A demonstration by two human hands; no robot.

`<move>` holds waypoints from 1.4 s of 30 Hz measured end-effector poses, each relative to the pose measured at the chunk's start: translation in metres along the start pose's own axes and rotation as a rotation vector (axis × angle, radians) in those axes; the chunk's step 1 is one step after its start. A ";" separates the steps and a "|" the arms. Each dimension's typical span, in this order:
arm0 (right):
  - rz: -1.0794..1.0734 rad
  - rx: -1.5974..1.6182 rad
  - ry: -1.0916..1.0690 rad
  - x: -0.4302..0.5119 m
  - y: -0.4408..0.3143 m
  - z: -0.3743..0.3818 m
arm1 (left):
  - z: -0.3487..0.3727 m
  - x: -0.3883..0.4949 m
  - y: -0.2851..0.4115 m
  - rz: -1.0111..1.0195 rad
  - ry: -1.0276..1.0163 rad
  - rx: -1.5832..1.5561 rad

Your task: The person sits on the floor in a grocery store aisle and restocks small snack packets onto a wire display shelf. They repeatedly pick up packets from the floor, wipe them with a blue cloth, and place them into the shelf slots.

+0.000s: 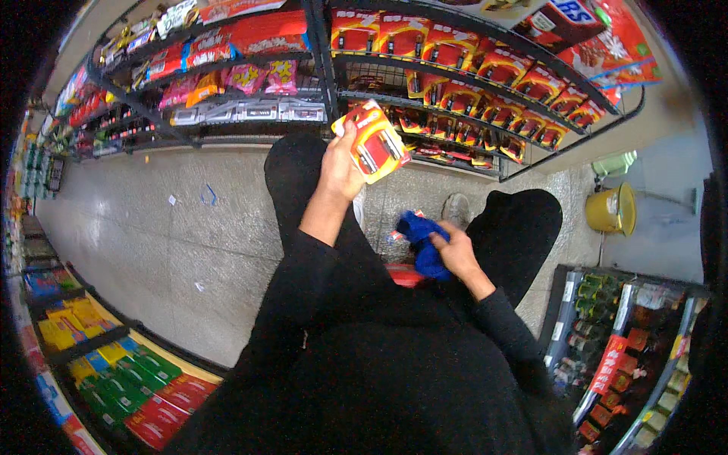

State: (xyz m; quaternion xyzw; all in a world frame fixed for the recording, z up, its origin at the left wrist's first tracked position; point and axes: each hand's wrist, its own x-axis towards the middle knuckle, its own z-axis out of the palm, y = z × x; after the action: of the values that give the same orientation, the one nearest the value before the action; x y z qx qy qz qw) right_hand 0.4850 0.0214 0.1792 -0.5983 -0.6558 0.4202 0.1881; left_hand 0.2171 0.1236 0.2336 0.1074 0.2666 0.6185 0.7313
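Note:
My left hand (pixel 341 168) grips a red and yellow blister pack of batteries (pixel 375 145) by its left edge, raised before the lower shelves. Several batteries show through the pack's front. My right hand (pixel 456 250) holds a crumpled blue cloth (pixel 424 239) between my knees, slightly blurred. Beneath me, part of a red object (pixel 405 275), perhaps a seat, shows between my legs. Similar battery packs (pixel 452 46) stand in rows on the black wire rack in front of me.
Snack bags (pixel 244 77) and boxed goods fill the shelves at the upper left. A yellow bucket (pixel 611 209) stands at the right, near a green container (pixel 614 164). Stocked shelves flank me at the lower left and lower right. Small scraps (pixel 172 200) lie on the tiled floor.

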 end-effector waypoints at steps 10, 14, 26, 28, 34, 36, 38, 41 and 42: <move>0.252 1.490 -0.020 0.061 -0.116 0.004 | 0.019 -0.024 -0.065 -0.095 -0.348 0.363; 0.177 1.698 -0.318 0.098 -0.060 -0.010 | 0.018 -0.029 -0.099 -0.038 -0.255 0.413; 0.326 1.430 -0.108 0.026 -0.073 0.025 | -0.006 0.004 -0.091 0.162 0.154 0.273; 0.318 1.473 -0.132 0.031 -0.073 0.009 | -0.008 0.007 -0.093 0.121 0.169 0.333; 0.234 0.932 0.019 0.029 -0.075 -0.007 | -0.001 -0.006 -0.088 -0.068 0.020 0.269; 0.246 1.066 0.069 0.026 -0.075 -0.006 | 0.009 -0.015 -0.087 -0.115 -0.060 0.093; 0.251 1.122 0.083 0.025 -0.076 -0.009 | -0.003 -0.020 -0.095 -0.202 -0.099 0.217; 0.352 0.939 0.034 0.024 -0.078 -0.017 | -0.002 -0.026 -0.093 -0.202 -0.087 0.228; 0.315 0.861 0.102 0.027 -0.074 -0.013 | -0.001 -0.026 -0.092 -0.204 -0.080 0.193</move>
State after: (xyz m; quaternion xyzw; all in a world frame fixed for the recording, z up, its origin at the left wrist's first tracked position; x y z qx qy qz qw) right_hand 0.4424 0.0565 0.2368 -0.5780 -0.3127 0.6477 0.3854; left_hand 0.2915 0.0786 0.1945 0.1742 0.3049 0.5077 0.7867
